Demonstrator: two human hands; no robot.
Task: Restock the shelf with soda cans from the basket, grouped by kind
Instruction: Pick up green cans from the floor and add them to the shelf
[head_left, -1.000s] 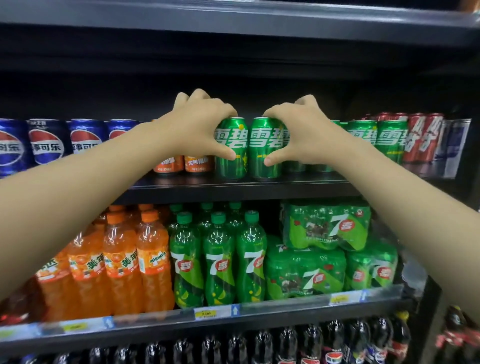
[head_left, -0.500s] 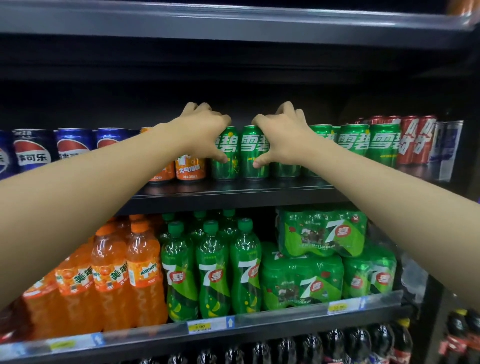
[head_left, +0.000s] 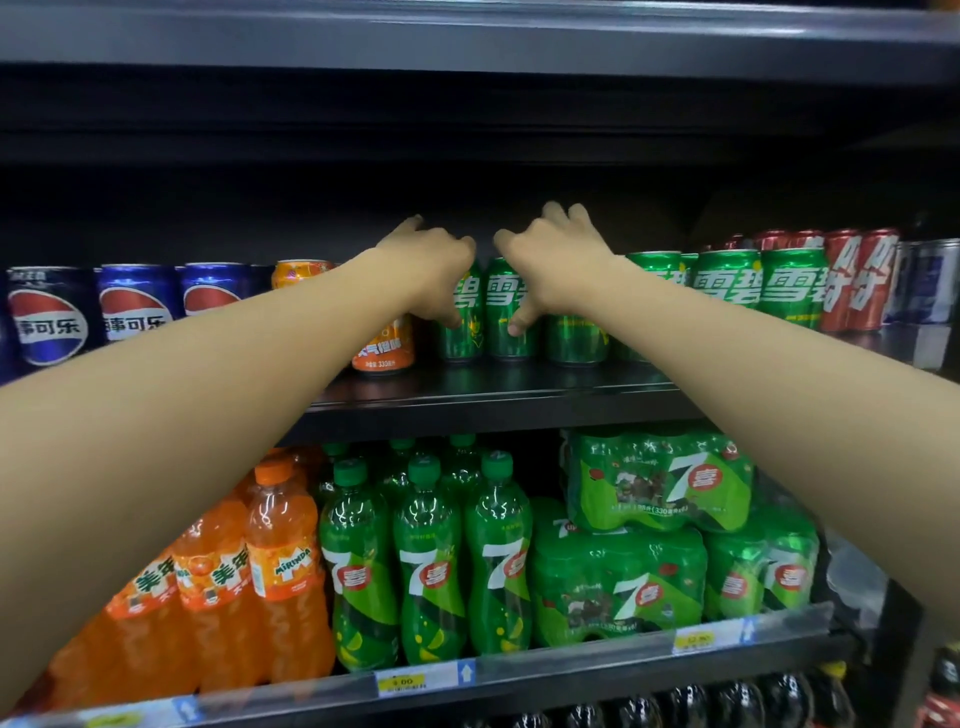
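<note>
The shelf (head_left: 498, 387) is a dark board running from 9 o'clock to 3 o'clock across the view, carrying 1 row of cans. Below it stand orange bottles (head_left: 280, 561), green bottles (head_left: 428, 566) and wrapped green packs (head_left: 618, 587).

On the shelf, at 9 o'clock, stand blue cans (head_left: 137, 301); beside them 1 orange can (head_left: 384, 345); at 3 o'clock more green cans (head_left: 758, 286), then red cans (head_left: 857, 280).

The 2 green cans at centre, the left green can (head_left: 460, 332) and the right green can (head_left: 506, 322), stand upright and touch side by side. Each long axis runs from 12 o'clock to 6 o'clock, lid at 12 o'clock, printed label facing the camera.

Compared with 1.0 s ago, both cans sit deeper on the shelf, away from its front edge, and both hands cover more of the labels. The view has also tipped downward.

The left hand (head_left: 431, 265) grips the left green can from its 9 o'clock side, fingers curled over the top, thumb on the front. The right hand (head_left: 556, 265) grips the right green can from its 3 o'clock side, fingers curled over the lid, thumb tip (head_left: 515, 327) pressed on the label. The 2 cans lie between the 2 hands, under the curled fingers.
</note>
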